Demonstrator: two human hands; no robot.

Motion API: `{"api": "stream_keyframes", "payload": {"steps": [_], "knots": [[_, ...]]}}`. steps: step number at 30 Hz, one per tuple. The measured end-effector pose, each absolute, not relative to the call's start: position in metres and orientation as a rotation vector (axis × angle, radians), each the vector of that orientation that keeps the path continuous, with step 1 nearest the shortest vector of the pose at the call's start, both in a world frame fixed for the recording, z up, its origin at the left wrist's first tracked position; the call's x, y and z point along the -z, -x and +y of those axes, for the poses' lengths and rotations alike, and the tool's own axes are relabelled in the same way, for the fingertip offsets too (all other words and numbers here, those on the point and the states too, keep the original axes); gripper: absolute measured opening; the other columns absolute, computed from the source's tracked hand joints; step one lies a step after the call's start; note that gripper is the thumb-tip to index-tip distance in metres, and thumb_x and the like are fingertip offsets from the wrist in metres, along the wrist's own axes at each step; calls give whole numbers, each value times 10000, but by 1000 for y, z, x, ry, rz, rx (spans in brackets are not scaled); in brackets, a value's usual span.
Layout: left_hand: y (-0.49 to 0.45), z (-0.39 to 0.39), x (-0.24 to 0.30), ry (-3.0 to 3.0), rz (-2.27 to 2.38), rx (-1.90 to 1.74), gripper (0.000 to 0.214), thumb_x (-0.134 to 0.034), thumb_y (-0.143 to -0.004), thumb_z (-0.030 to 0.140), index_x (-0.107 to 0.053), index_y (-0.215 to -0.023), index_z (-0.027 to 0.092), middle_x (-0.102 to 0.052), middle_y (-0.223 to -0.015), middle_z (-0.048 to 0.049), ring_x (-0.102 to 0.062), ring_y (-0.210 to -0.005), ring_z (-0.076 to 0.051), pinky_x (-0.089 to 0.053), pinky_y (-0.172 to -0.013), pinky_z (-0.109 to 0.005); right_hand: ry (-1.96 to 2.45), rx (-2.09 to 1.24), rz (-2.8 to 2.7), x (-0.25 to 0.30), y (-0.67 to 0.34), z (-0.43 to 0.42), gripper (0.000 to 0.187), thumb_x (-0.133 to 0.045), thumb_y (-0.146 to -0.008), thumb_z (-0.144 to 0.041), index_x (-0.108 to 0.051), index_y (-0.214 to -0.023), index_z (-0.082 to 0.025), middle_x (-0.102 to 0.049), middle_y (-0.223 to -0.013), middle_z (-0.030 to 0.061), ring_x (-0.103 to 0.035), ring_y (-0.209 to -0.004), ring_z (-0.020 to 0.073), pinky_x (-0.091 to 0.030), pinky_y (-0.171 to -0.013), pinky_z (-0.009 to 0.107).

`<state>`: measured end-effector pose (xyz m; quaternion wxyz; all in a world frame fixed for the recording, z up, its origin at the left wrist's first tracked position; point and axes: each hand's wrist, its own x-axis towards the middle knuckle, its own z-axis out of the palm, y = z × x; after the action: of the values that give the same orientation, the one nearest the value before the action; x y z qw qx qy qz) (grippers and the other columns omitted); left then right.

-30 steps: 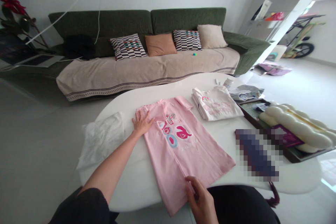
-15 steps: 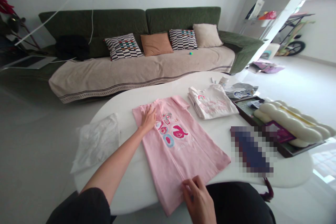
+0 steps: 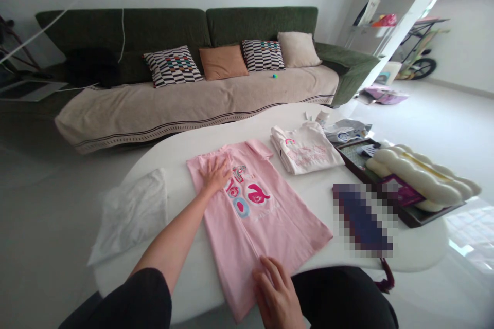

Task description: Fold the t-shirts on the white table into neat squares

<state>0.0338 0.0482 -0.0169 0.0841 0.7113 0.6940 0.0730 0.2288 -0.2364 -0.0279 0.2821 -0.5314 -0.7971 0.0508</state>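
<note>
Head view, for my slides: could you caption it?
Left hand spread on a pink shirt, right hand at its near end, on a white table.

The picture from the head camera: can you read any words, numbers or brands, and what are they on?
No words or numbers can be read for sure.
Pink shirt: pale marks below the print, too faint.
White folded shirt: pink marks like letters, too blurred.
Silvery packet: dark marks, too small.
Purple item: too blurred.
</note>
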Motion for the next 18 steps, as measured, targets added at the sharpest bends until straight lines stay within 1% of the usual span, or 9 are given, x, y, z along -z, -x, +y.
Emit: {"api": "stream_keyframes", "payload": {"steps": [3, 5, 7, 9, 11, 13, 15, 16, 18], "knots": [[-32, 53, 14, -2123, 2062, -220, 574, -270, -811, 585, -240, -1352, 394, -134, -1467, 40, -46, -1333, -332, -75, -980, -659, 1386, -104, -2137, 34, -221, -242, 191, -512, -760, -150, -603, -915, -214, -558, -1148, 88, -515, -1057, 229, -495, -823, 325], [-29, 56, 13, -2133, 2039, -221, 572, -266, -813, 589, -242, -1351, 394, -115, -1470, 38, -48, -1333, -329, -69, -978, -662, 1337, -72, -2134, 42, -212, -246, 179, -540, -759, -231, -611, -923, -221, -567, -1135, 102, -540, -1019, 241, -510, -779, 329], [-24, 58, 13, -2156, 2003, -219, 575, -259, -817, 591, -236, -1355, 387, -103, -1472, 33, -49, -1334, -327, -66, -977, -663, 1286, -39, -2115, 49, -204, -252, 226, -565, -742, -345, -619, -926, -227, -580, -1118, 121, -565, -969, 265, -527, -711, 342], [-19, 58, 12, -2179, 1970, -209, 568, -258, -825, 579, -232, -1357, 381, -105, -1471, 29, -49, -1335, -323, -64, -976, -664, 1279, -90, -2144, 50, -200, -258, 281, -592, -717, -405, -623, -946, -244, -583, -1128, 121, -574, -956, 277, -530, -680, 339], [-15, 55, 12, -2195, 1949, -201, 527, -249, -848, 529, -237, -1354, 383, -116, -1470, 31, -57, -1337, -309, -71, -980, -658, 1299, -199, -2206, 40, -203, -260, 300, -620, -710, -377, -612, -996, -285, -571, -1168, 89, -580, -963, 254, -527, -693, 301], [-12, 47, 11, -2201, 1944, -214, 479, -216, -877, 456, -246, -1349, 387, -125, -1469, 35, -76, -1338, -292, -91, -988, -644, 1285, -425, -2281, 18, -214, -255, 347, -626, -723, -320, -584, -1067, -316, -543, -1219, 57, -591, -963, 198, -513, -725, 232], [-10, 37, 12, -2218, 1949, -258, 461, -183, -893, 407, -245, -1350, 387, -127, -1469, 36, -89, -1338, -281, -109, -994, -631, 1264, -691, -2254, -7, -232, -238, 358, -589, -757, -299, -563, -1114, -296, -530, -1235, 58, -595, -968, 162, -494, -771, 200], [-9, 31, 12, -2232, 1955, -281, 460, -180, -895, 400, -243, -1351, 385, -131, -1468, 33, -94, -1338, -277, -116, -996, -627, 1281, -807, -2194, -18, -241, -224, 344, -559, -778, -298, -562, -1121, -275, -539, -1223, 65, -588, -988, 160, -482, -810, 214], [-8, 19, 14, -2255, 1981, -310, 461, -205, -893, 406, -252, -1351, 375, -160, -1464, 19, -109, -1337, -268, -128, -1001, -614, 1392, -872, -1982, -32, -259, -188, 308, -493, -814, -301, -575, -1105, -241, -581, -1158, 74, -565, -1030, 183, -460, -869, 291]]}}
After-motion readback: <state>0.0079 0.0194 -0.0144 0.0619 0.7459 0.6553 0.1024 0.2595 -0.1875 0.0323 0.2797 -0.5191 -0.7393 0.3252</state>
